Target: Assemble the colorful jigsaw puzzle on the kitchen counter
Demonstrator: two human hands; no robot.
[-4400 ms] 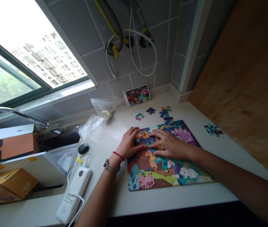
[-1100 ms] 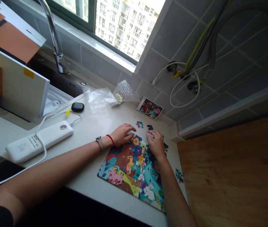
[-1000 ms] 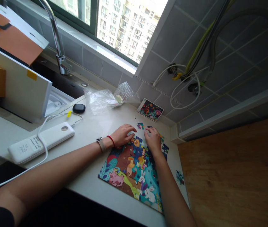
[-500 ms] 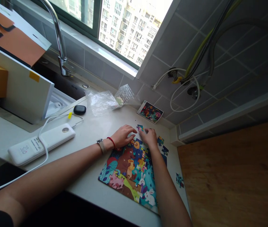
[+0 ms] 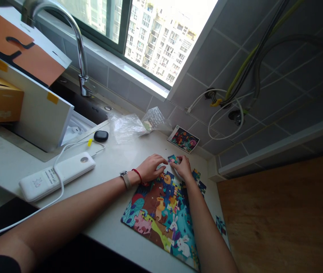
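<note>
A colourful animal jigsaw puzzle [image 5: 157, 223] lies partly assembled on the white counter. Beyond its upper edge is a small blue and pink puzzle piece [image 5: 172, 159]. My right hand [image 5: 183, 167] has its thumb and fingers closed at that piece's right side and partly covers it. My left hand [image 5: 151, 167] hovers at the puzzle's upper left corner, thumb and fingers apart, holding nothing. Dark loose pieces [image 5: 202, 186] lie right of my right forearm, and another piece [image 5: 221, 225] sits near the counter's right edge. That forearm hides part of the puzzle's right side.
A small picture card [image 5: 183, 139] lies by the tiled wall. Clear plastic wrapping [image 5: 129, 127] and a black case [image 5: 101, 135] rest farther left. A white power bank [image 5: 57, 176] with a cable is near my left arm. Boxes [image 5: 4, 98] stand by the sink and faucet [image 5: 83, 72].
The view has shifted slightly, moving everything a little right and down. My right hand's fingers have closed in at the small piece beyond the puzzle. My left hand stays nearly in place.
</note>
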